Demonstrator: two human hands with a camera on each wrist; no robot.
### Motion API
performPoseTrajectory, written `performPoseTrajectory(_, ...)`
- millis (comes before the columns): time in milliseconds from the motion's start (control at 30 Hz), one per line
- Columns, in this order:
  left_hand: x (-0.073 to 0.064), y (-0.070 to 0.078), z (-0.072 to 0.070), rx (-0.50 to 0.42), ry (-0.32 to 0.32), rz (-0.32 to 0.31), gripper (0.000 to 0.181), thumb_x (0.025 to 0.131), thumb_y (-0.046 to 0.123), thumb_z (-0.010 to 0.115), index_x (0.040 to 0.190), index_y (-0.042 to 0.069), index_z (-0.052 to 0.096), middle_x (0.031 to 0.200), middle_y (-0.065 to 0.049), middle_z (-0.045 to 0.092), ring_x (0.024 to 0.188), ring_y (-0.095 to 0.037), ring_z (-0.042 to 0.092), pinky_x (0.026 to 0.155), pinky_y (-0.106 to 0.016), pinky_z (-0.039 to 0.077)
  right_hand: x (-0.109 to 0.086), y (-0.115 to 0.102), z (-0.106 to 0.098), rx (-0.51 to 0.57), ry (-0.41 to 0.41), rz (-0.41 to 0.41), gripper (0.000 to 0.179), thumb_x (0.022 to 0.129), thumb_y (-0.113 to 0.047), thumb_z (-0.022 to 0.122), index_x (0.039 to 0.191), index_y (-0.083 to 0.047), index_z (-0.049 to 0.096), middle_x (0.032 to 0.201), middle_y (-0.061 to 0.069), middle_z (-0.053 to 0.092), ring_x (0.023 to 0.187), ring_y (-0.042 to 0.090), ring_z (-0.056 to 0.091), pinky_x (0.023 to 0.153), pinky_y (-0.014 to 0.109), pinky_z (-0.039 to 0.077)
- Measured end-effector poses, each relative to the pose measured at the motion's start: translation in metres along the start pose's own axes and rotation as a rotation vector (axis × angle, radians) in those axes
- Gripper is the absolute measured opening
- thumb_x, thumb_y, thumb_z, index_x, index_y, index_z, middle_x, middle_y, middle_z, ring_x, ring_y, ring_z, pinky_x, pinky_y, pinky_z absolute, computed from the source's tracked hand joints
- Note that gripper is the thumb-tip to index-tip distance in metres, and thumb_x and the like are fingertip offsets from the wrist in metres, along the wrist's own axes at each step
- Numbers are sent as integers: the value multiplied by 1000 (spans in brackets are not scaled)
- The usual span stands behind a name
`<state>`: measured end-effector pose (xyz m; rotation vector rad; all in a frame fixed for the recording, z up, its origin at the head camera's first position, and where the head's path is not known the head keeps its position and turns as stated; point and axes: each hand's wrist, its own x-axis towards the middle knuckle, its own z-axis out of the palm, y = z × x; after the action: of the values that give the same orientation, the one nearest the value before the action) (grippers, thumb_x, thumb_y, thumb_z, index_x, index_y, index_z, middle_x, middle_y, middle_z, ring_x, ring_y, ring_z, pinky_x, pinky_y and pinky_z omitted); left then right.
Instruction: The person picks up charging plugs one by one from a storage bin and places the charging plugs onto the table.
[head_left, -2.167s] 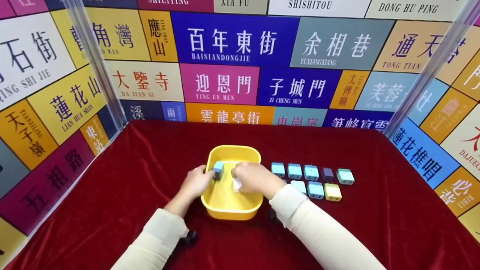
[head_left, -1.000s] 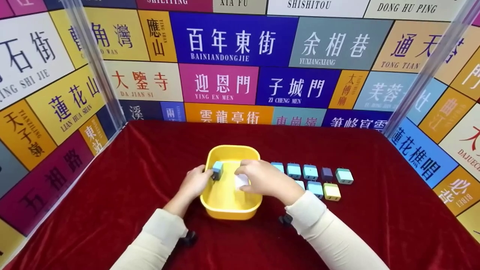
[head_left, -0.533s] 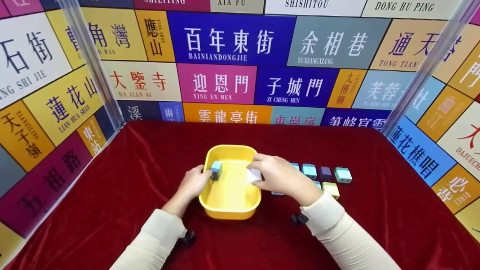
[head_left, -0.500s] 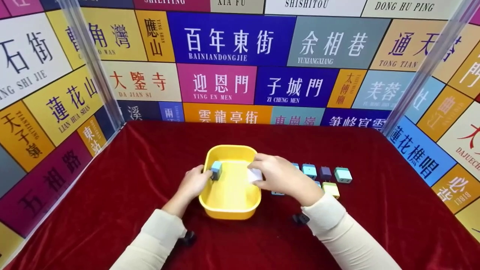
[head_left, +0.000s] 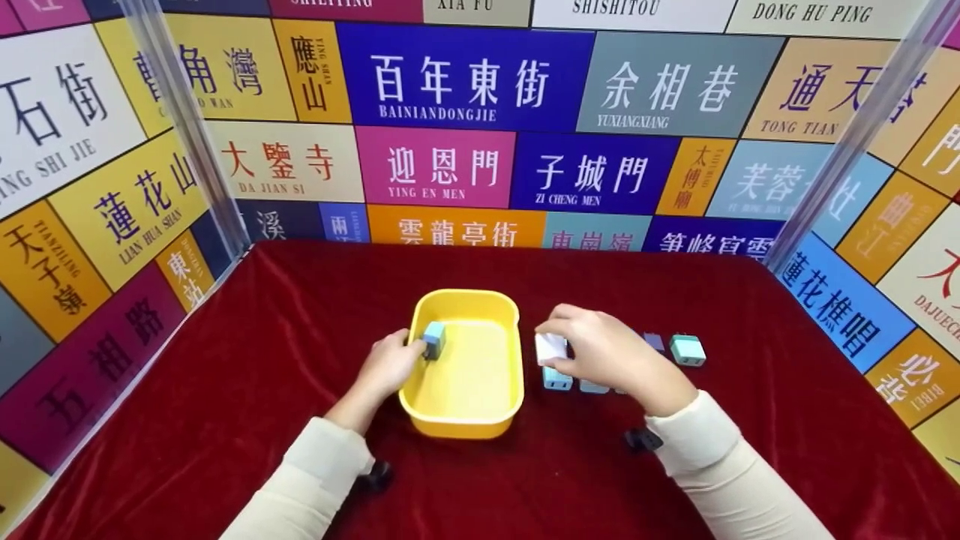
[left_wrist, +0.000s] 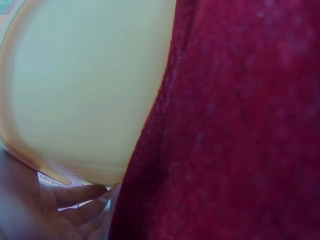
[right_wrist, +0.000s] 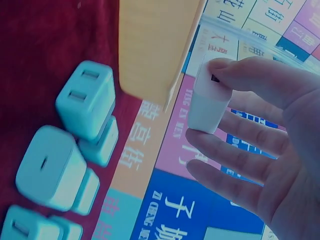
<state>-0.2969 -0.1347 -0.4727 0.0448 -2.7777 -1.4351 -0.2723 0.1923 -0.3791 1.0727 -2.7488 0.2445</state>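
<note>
My left hand (head_left: pixel 388 367) grips the left rim of a yellow plastic basin (head_left: pixel 465 375), thumb over the edge and fingers along the outer wall. Inside the basin, right at that thumb, is a blue charger plug (head_left: pixel 433 339). My right hand (head_left: pixel 611 356) pinches a white charger plug (head_left: pixel 550 349) between thumb and fingertips, just outside the basin's right side. The right wrist view shows the thumb on the white plug's port face, with the plug raised above the cloth. In the left wrist view the basin wall (left_wrist: pixel 90 90) covers much of the picture.
Right of the basin, charger plugs stand in two rows on the dark red cloth (head_left: pixel 337 300). A light blue plug (head_left: pixel 556 379) and a green plug (head_left: pixel 688 350) show; my right hand hides several others. A sign-patterned wall (head_left: pixel 472 82) closes off the back.
My right hand has lifted the white charger plug out of the basin and carried it right, over the near end of the plug rows. My left hand has kept its place on the rim.
</note>
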Motion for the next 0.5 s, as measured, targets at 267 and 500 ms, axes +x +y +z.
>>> performPoseTrajectory(267, 0, 0, 0, 8, -2, -7, 42, 102, 28, 53, 130, 1, 69, 126, -16, 69, 111, -30, 63, 101, -47, 51, -21, 19, -5, -23, -13, 14, 44, 87, -25, 90, 124, -5, 77, 108, 5, 68, 89, 18, 63, 78, 35, 60)
performPoseTrajectory(500, -1, 1, 0, 1, -5, -12, 43, 102, 28, 53, 131, 0, 68, 127, -17, 69, 112, -30, 63, 101, -47, 51, -44, 40, -16, -2, -12, 34, 38, 83, -20, 93, 115, -4, 79, 103, 6, 68, 86, 21, 63, 73, 37, 58)
